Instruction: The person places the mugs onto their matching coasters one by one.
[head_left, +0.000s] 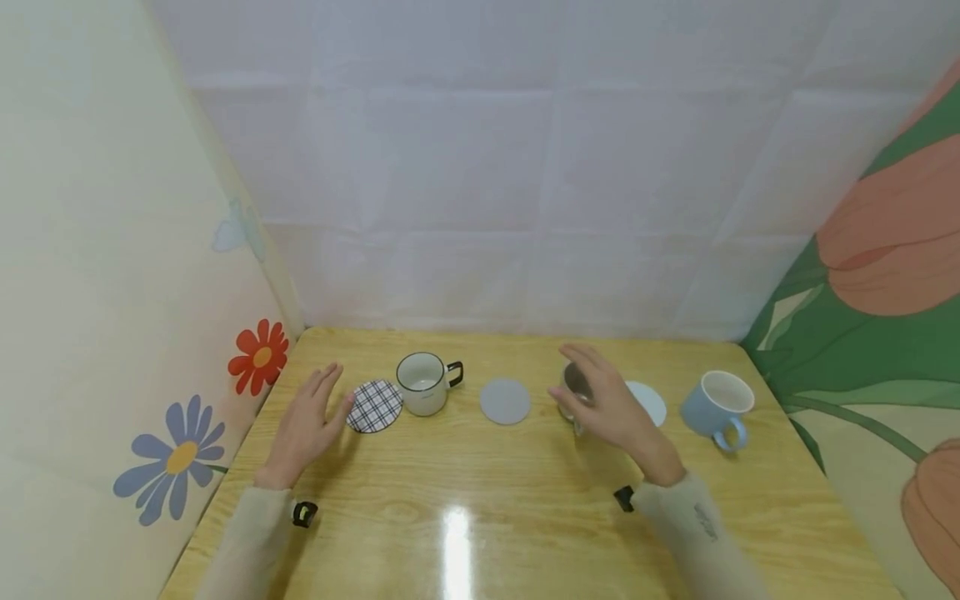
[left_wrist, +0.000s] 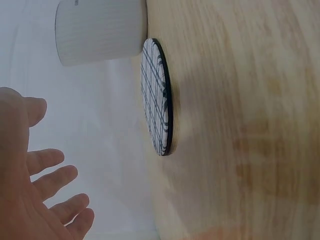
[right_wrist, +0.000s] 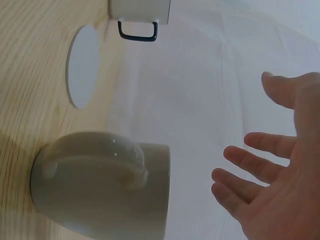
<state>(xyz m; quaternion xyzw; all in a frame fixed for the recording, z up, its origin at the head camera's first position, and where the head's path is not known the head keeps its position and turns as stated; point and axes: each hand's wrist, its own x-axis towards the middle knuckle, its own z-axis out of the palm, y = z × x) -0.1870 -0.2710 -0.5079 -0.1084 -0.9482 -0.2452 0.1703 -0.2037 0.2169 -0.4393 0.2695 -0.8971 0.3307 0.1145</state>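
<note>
My left hand hovers over the table's left side, fingers extended and nothing held. Just to its right lies a round black-and-white plaid coaster. A white mug with a black rim and handle stands beside that coaster. Over a greyish-beige mug is my right hand, fingers spread and thumb apart. From the head view this hand partly hides the mug; the right wrist view shows a gap between fingertips and mug.
A round grey coaster lies mid-table. Right of my right hand is a white coaster, partly covered by that hand. A light blue mug stands farther right. A white sheet hangs behind the wooden table.
</note>
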